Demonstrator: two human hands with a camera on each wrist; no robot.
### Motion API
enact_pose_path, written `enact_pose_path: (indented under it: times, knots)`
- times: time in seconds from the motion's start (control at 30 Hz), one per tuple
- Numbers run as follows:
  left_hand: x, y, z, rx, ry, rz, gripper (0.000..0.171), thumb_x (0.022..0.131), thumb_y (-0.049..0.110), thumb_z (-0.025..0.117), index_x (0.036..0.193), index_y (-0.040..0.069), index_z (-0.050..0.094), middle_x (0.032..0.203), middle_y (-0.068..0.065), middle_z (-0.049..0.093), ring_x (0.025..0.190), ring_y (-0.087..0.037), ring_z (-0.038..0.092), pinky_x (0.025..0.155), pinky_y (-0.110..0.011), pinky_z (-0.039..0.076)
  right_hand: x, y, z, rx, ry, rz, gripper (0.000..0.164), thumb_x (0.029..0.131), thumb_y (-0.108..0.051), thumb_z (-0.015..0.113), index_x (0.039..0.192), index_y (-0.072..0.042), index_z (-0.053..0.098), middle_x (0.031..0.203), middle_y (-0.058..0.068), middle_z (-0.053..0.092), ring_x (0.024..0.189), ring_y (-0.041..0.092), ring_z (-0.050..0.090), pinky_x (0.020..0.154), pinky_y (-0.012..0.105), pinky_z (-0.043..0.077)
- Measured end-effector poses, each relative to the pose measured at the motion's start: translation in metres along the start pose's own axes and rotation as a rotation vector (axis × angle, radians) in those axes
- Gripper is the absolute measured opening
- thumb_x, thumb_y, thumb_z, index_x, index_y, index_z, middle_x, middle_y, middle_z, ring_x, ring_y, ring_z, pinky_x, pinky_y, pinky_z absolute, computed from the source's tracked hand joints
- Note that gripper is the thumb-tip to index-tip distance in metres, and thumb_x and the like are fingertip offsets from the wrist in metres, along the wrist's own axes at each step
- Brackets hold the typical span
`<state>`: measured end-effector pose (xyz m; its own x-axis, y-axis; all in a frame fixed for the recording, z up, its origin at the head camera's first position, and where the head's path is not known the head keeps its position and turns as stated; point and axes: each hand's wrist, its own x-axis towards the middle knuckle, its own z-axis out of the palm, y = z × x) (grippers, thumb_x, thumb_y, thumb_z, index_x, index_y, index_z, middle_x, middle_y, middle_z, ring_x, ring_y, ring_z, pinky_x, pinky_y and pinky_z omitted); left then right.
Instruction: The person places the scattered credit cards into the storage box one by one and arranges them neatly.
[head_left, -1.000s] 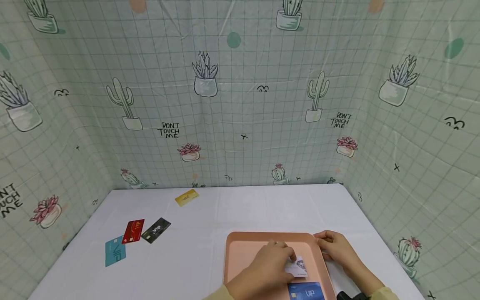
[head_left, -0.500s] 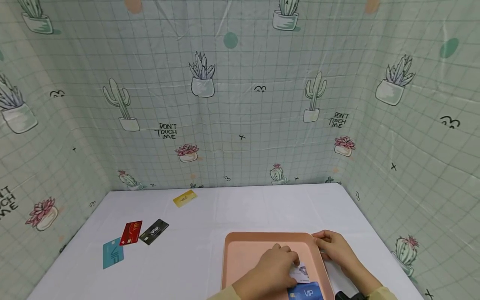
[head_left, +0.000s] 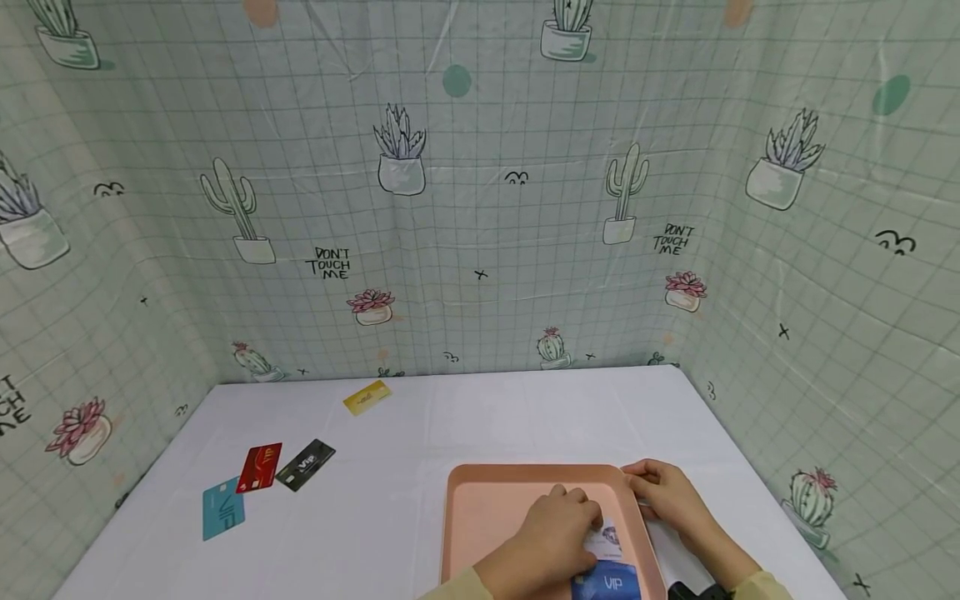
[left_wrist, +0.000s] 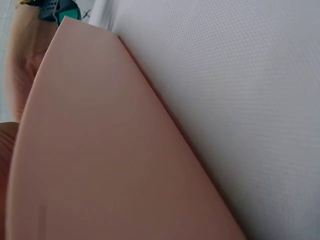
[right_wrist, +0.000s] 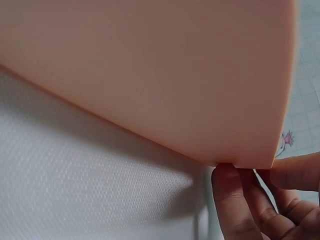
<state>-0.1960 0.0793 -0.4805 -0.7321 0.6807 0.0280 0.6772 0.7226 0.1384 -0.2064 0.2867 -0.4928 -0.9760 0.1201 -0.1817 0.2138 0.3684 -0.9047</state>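
A salmon-pink tray (head_left: pixel 480 508) lies at the front of the white table, its near end cut off by the frame. My left hand (head_left: pixel 551 533) reaches into it and pinches a white card (head_left: pixel 609 533) between thumb and fingers, partly covering the card. Just below, a blue VIP card (head_left: pixel 615 579) lies in the tray, its top edge meeting the white card. At the far right corner, my right hand (head_left: pixel 671 496) grips the tray's rim. In the right wrist view, fingers (right_wrist: pixel 230 195) press under that corner; in the left wrist view, the tray's outer wall (left_wrist: pixel 100 130) fills much of the frame.
On the table's left lie a teal card (head_left: pixel 222 510), a red card (head_left: pixel 259 467) touching or overlapping it, and a black VIP card (head_left: pixel 306 465). A gold card (head_left: pixel 367 397) lies near the back edge. Patterned cloth walls (head_left: pixel 465 233) enclose the table.
My left hand has slid the white card right and toward the blue card in the tray. The right hand keeps its hold on the corner. The head view has shifted slightly.
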Motion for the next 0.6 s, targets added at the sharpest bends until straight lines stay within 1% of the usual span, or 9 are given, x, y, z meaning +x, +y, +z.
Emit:
enact_pose_path:
  times: [0.1, 0.3, 0.43, 0.6]
  knots:
    - [0.0003, 0.0003, -0.0001, 0.003, 0.013, -0.002, 0.034, 0.077, 0.042, 0.088, 0.106, 0.031, 0.073, 0.098, 0.015, 0.063, 0.082, -0.006, 0.047, 0.066, -0.021, 0.041, -0.0004, -0.0003, 0.0001, -0.001, -0.001, -0.006, 0.027, 0.100, -0.008, 0.059, 0.118, 0.012, 0.065, 0.108, 0.017, 0.075, 0.090, 0.017, 0.072, 0.070, 0.029, 0.060]
    - [-0.0003, 0.0016, 0.0017, -0.007, 0.013, -0.008, 0.036, 0.076, 0.045, 0.089, 0.105, 0.032, 0.072, 0.099, 0.016, 0.062, 0.082, -0.005, 0.047, 0.066, -0.020, 0.043, -0.0004, -0.0011, 0.0001, 0.002, -0.001, -0.002, 0.027, 0.099, -0.008, 0.059, 0.118, 0.011, 0.065, 0.108, 0.017, 0.075, 0.089, 0.015, 0.071, 0.069, 0.029, 0.060]
    - [-0.0001, 0.0019, 0.0022, -0.014, 0.013, 0.006, 0.034, 0.076, 0.043, 0.089, 0.104, 0.031, 0.073, 0.099, 0.016, 0.062, 0.080, -0.005, 0.046, 0.066, -0.020, 0.041, 0.0001, -0.0007, 0.0002, 0.002, 0.004, -0.001, 0.027, 0.099, -0.008, 0.059, 0.118, 0.011, 0.065, 0.107, 0.016, 0.075, 0.088, 0.015, 0.071, 0.069, 0.028, 0.060]
    - [-0.0009, 0.0035, 0.0035, -0.009, 0.009, 0.024, 0.029, 0.077, 0.041, 0.088, 0.101, 0.033, 0.074, 0.100, 0.017, 0.064, 0.080, -0.006, 0.047, 0.065, -0.021, 0.041, -0.0004, 0.0004, 0.0005, 0.003, -0.002, -0.002, 0.029, 0.100, -0.010, 0.059, 0.119, 0.011, 0.065, 0.106, 0.015, 0.075, 0.089, 0.015, 0.071, 0.069, 0.028, 0.060]
